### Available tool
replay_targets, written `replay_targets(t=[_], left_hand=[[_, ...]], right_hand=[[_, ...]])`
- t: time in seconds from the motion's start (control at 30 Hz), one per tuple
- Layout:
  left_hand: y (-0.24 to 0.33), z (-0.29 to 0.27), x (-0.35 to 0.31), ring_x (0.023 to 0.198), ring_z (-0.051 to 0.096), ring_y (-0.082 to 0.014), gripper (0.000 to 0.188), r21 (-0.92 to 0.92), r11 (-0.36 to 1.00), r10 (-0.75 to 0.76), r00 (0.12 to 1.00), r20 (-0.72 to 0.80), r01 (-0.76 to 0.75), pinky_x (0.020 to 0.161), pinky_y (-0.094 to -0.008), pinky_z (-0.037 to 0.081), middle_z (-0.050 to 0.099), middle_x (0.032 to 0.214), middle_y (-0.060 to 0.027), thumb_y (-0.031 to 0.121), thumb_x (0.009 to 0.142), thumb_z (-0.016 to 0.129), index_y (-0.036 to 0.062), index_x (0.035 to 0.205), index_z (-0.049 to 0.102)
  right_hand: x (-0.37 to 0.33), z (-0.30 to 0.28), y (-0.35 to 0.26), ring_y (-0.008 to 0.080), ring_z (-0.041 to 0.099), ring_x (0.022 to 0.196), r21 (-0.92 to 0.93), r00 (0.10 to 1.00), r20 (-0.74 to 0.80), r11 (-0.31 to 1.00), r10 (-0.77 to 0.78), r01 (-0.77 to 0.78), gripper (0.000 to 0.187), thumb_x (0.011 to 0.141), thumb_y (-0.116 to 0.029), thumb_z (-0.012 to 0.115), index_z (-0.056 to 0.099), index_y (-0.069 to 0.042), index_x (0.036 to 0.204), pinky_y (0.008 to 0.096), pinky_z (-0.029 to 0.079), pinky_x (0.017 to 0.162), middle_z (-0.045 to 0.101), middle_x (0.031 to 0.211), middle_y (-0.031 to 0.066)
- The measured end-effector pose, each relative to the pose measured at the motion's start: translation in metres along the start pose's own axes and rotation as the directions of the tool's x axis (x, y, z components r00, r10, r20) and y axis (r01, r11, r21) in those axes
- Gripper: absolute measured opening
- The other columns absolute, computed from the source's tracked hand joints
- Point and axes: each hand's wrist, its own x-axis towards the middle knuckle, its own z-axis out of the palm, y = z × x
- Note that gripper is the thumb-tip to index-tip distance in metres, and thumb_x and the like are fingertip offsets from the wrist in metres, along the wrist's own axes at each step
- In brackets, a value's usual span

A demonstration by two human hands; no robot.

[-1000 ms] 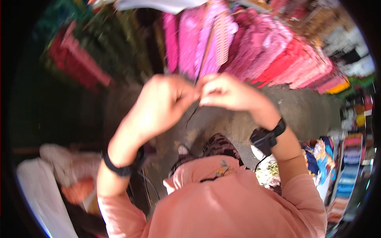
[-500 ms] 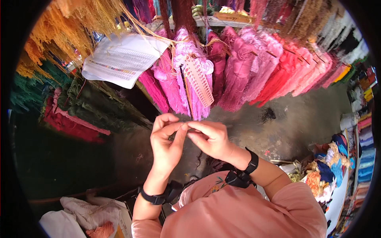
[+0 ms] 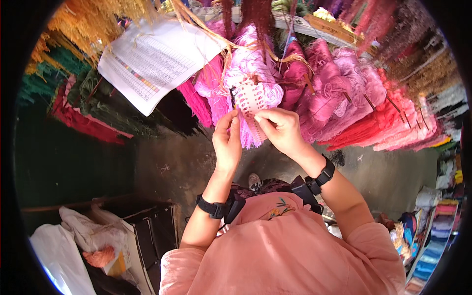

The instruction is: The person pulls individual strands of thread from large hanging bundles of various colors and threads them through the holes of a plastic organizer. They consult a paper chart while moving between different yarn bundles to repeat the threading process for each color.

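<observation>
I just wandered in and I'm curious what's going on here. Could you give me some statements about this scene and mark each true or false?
1. The right hand has its fingertips at the perforated card. True.
2. The white printed sheet is to the right of both hands. False: the white printed sheet is above and to the left of them.
3. The perforated card is in front of pale pink yarn. True.
4. The left hand is down by the floor. False: the left hand is raised near the perforated card's lower left side.
5. The person's shirt is dark green. False: the shirt is salmon pink.
6. Each wrist wears a black band. True.
</observation>
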Motion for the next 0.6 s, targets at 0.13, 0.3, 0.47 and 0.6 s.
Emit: replay_targets(t=[0.13,0.3,0.47,0.6], left_hand=[[-0.008,0.005,0.010,0.082,0.050,-0.0143,0.021,-0.114,0.992,-0.044,0.996,0.083,0.054,0.075,-0.0247,0.039,0.055,0.087,-0.0089,0.010,0.082,0.045,-0.0024,0.098,0.051],[-0.007,-0.001,0.022,0.073,0.048,-0.0079,0.020,-0.072,0.996,-0.035,0.959,0.280,0.057,0.066,-0.0200,0.039,0.053,0.079,-0.0021,0.010,0.084,0.042,-0.0012,0.099,0.049],[-0.008,-0.007,0.029,0.067,0.050,-0.0072,0.020,-0.076,0.996,-0.026,0.942,0.333,0.055,0.061,-0.0203,0.041,0.055,0.075,-0.0037,0.008,0.082,0.046,-0.0019,0.098,0.051],[-0.008,-0.011,0.031,0.066,0.049,-0.0068,0.021,-0.149,0.987,-0.004,0.943,0.332,0.057,0.060,-0.0199,0.041,0.055,0.075,-0.0026,0.008,0.080,0.049,-0.0010,0.100,0.051]], right_hand=[[0.009,0.007,0.020,0.0226,0.056,0.057,-0.071,0.997,-0.038,0.996,-0.063,0.060,0.008,0.067,0.002,0.055,0.055,0.001,0.075,0.0278,0.043,0.050,0.055,0.064,0.0116],[0.012,0.008,0.023,0.0202,0.057,0.064,-0.158,0.998,-0.005,0.985,-0.065,0.063,0.011,0.065,0.004,0.056,0.055,0.002,0.076,0.0264,0.045,0.058,0.056,0.074,0.0109],[0.015,0.010,0.021,0.0260,0.055,0.060,-0.234,0.994,0.000,0.966,-0.110,0.107,0.010,0.064,0.001,0.056,0.054,-0.002,0.073,0.0311,0.045,0.051,0.054,0.072,0.0096],[0.014,0.012,0.020,0.0257,0.055,0.058,-0.289,0.991,0.027,0.948,-0.130,0.133,0.008,0.064,0.000,0.056,0.053,-0.002,0.070,0.0310,0.045,0.049,0.053,0.071,0.0084]])
